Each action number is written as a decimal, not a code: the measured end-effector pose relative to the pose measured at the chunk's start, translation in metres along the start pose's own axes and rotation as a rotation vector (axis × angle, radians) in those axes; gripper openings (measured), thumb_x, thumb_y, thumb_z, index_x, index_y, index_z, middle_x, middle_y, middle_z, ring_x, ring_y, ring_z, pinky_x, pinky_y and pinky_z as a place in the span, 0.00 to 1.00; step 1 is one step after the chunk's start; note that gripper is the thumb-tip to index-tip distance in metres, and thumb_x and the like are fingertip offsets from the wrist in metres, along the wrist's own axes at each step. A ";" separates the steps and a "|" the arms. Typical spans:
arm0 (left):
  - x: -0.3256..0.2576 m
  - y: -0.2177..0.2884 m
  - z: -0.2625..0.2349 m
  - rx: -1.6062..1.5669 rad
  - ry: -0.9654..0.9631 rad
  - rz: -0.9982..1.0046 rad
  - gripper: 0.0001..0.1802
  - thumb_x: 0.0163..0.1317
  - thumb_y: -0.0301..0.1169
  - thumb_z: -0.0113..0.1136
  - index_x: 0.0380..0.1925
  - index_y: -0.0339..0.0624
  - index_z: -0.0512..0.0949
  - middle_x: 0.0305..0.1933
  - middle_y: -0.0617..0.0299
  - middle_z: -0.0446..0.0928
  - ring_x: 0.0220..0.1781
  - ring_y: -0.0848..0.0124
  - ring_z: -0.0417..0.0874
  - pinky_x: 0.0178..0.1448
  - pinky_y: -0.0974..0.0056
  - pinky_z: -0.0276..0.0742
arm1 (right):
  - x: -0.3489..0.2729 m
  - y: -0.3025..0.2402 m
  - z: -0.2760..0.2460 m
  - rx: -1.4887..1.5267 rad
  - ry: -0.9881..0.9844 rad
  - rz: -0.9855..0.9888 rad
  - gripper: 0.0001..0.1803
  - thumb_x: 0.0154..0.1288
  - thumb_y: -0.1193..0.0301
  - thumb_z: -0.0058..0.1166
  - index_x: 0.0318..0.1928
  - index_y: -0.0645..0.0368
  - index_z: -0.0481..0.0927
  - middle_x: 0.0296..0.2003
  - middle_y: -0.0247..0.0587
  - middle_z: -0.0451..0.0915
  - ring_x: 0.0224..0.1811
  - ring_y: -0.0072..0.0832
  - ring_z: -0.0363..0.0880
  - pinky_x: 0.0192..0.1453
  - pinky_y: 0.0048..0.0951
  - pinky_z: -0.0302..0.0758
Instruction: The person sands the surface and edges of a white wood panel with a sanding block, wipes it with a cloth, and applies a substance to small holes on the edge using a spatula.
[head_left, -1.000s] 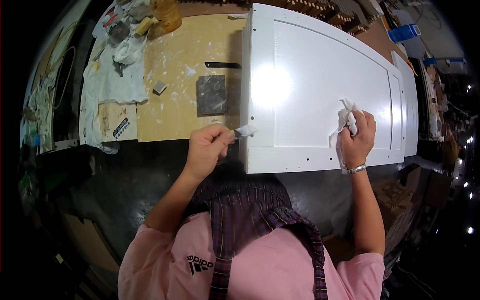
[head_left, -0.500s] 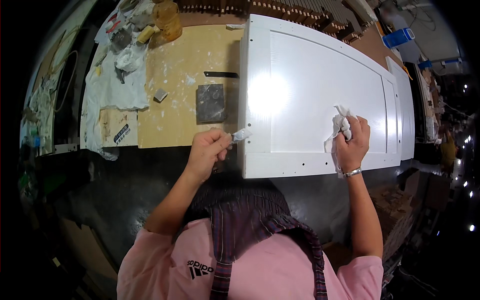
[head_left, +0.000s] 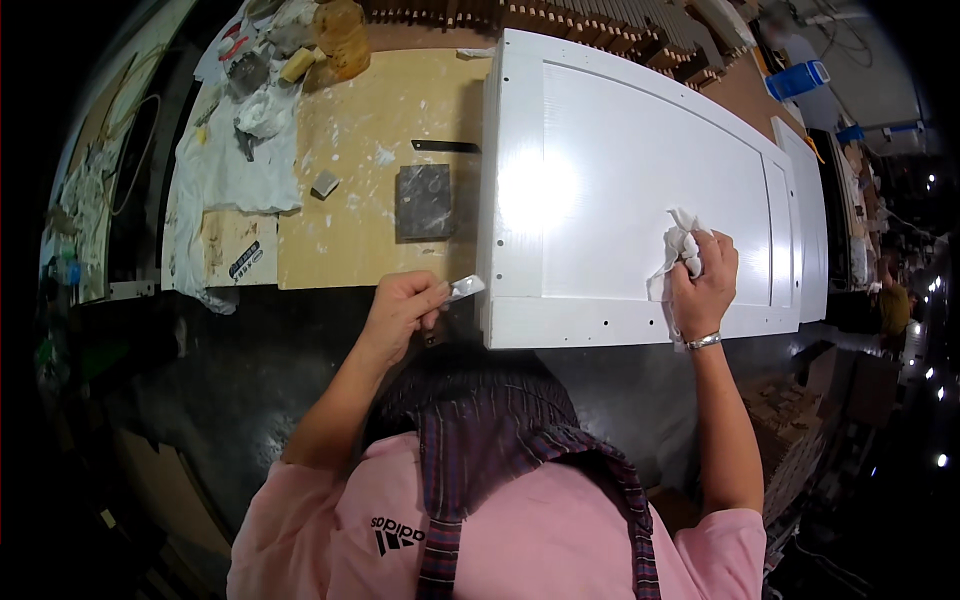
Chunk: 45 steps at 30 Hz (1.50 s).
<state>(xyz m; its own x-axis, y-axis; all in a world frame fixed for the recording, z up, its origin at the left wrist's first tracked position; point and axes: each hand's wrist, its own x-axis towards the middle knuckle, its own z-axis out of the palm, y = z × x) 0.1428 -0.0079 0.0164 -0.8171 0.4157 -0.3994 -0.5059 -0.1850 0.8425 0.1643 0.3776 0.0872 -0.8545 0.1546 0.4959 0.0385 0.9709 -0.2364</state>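
A white framed panel (head_left: 640,170), on a stack of similar panels, lies in front of me with glare on its left side. My right hand (head_left: 706,278) is closed around a crumpled white cloth (head_left: 684,243), which rests on the panel's near right part. Just off the panel's near left corner, my left hand (head_left: 408,307) pinches a small flat shiny blade (head_left: 466,288) between thumb and fingers. The blade's free end points at the panel's side edge. Its other end is hidden in my grip.
Left of the panel is a paint-spotted yellowish board (head_left: 340,240) with a dark grey block (head_left: 424,203), a black strip (head_left: 446,147) and a small grey block (head_left: 325,184). White cloth (head_left: 240,170) and a stained amber container (head_left: 341,40) lie beyond. Wooden slats (head_left: 600,35) line the back.
My left hand has drawn the blade slightly left and nearer to me, away from the panel's edge. My right hand and the cloth stay in nearly the same place.
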 end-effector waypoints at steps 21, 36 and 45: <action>-0.010 0.008 0.001 0.079 -0.019 0.057 0.11 0.70 0.30 0.61 0.28 0.38 0.80 0.22 0.70 0.75 0.20 0.84 0.70 0.24 0.78 0.58 | 0.002 -0.001 0.000 0.018 -0.005 0.016 0.19 0.49 0.77 0.57 0.46 0.55 0.82 0.47 0.39 0.79 0.47 0.41 0.76 0.49 0.40 0.76; -0.019 0.010 0.017 0.138 -0.023 0.083 0.08 0.70 0.28 0.61 0.31 0.36 0.83 0.23 0.70 0.77 0.23 0.85 0.72 0.28 0.77 0.62 | 0.000 0.003 0.004 0.004 -0.006 0.013 0.20 0.50 0.75 0.57 0.47 0.55 0.81 0.48 0.40 0.79 0.48 0.41 0.76 0.50 0.40 0.76; -0.021 0.015 0.020 0.172 0.074 0.221 0.06 0.69 0.24 0.60 0.36 0.33 0.83 0.26 0.67 0.78 0.27 0.82 0.75 0.33 0.76 0.67 | -0.001 0.001 0.002 -0.014 -0.005 0.026 0.18 0.51 0.74 0.57 0.47 0.54 0.81 0.47 0.38 0.79 0.48 0.41 0.76 0.50 0.39 0.76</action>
<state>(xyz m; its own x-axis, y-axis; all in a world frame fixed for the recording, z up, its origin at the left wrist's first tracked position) 0.1582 -0.0020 0.0443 -0.9236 0.3144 -0.2193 -0.2643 -0.1079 0.9584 0.1643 0.3783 0.0848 -0.8559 0.1788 0.4853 0.0678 0.9690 -0.2375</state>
